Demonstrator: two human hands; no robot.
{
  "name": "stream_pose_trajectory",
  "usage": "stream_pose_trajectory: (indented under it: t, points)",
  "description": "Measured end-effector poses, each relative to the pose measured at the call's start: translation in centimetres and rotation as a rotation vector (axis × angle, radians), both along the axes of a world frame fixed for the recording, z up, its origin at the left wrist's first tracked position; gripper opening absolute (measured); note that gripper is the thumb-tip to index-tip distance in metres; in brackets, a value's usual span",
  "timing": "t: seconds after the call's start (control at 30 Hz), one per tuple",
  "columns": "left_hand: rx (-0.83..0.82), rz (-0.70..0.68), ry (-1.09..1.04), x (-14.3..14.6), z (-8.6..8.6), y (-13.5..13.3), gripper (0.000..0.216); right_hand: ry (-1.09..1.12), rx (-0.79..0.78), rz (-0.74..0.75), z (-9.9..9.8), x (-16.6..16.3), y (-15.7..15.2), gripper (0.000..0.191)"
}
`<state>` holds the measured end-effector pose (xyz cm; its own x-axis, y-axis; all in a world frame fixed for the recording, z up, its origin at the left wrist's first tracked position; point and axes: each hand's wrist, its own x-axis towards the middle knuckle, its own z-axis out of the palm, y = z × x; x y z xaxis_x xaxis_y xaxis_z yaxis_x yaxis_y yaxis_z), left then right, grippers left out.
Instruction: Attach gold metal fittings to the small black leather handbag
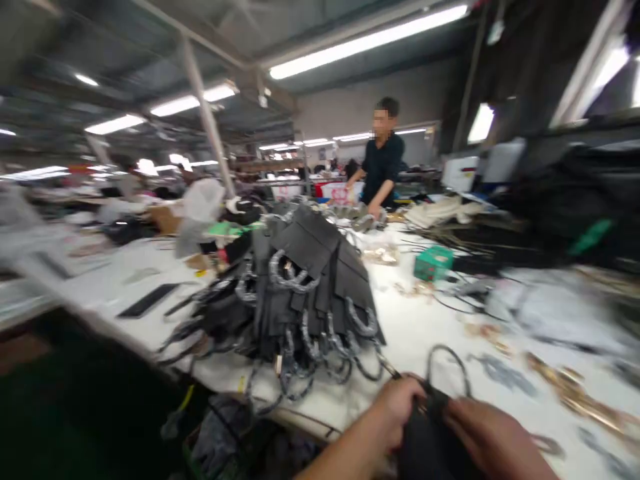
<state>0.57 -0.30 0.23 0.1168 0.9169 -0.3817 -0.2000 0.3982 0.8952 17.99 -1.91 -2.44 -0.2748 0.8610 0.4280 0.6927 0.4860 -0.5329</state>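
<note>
Two tight grips, left hand (401,408), right hand (493,440), on black piece (426,448)

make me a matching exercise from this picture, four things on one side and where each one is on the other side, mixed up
Things
1. green box
2. pile of black bags
3. black piece with a loop
4. person in a dark shirt

Places
a. standing at the far end of the white table
b. gripped by the left hand and right hand at the bottom edge
c. heaped in the middle of the table
d. on the table, right of the pile

Pairs: 1-d, 2-c, 3-b, 4-a
</note>
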Motion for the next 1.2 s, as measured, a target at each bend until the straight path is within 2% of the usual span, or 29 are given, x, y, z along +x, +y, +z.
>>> stream_pose_trajectory:
  t: [0.03, 0.1, 0.2, 0.27, 0.37, 0.47, 0.6, 0.73, 0.83, 0.9, 1.03, 1.2]
  points:
    - [-0.025, -0.017, -0.033, 0.1, -0.1, 0.2, 0.007, -0.111, -0.01, 0.048, 0.4, 0.3, -0.3, 0.014]
    - [-0.081, -0.075, -0.106, 0.2, -0.4, 0.8, 0.014, -0.247, 0.002, 0.007, 1.5, 1.2, -1.0, 0.013]
    - [-0.135, -0.142, -0.185, 0.0, -0.2, 1.2, 0.022, -0.189, 0.132, -0.139, 2.8, 2.0, -3.4, 0.03]
    - [-0.146, -0.153, -0.219, -0.2, 0.7, 0.6, 0.023, -0.1, 0.228, -0.178, 3.0, 1.9, -6.1, 0.035]
    - [-0.142, -0.124, -0.275, 0.0, 3.4, -1.0, 0.025, -0.007, 0.246, -0.192, 2.5, 1.0, -10.0, 0.033]
    - [-0.082, -0.08, -0.323, 1.0, 6.6, -2.3, 0.03, 0.046, 0.209, -0.271, 2.2, -0.2, -12.1, 0.041]
    - [0.04, 0.033, -0.309, 2.6, 10.5, -4.0, 0.03, 0.067, 0.242, -0.389, 3.2, -1.7, -12.5, 0.061]
    - [0.156, 0.193, -0.288, 4.4, 14.0, -5.7, 0.027, 0.062, 0.381, -0.462, 3.7, -3.3, -12.3, 0.095]
    - [0.17, 0.332, -0.288, 6.1, 16.5, -6.9, 0.024, 0.063, 0.46, -0.531, 3.0, -4.0, -12.0, 0.095]
    - [0.172, 0.329, -0.335, 7.4, 17.7, -7.7, 0.024, 0.093, 0.455, -0.571, 2.7, -3.9, -12.0, 0.092]
    - [0.177, 0.179, -0.421, 9.3, 18.5, -9.2, 0.026, 0.197, 0.402, -0.608, 3.1, -2.9, -12.9, 0.103]
    - [0.184, 0.151, -0.414, 10.1, 18.0, -9.7, 0.029, 0.223, 0.433, -0.616, 3.3, -1.8, -13.8, 0.101]
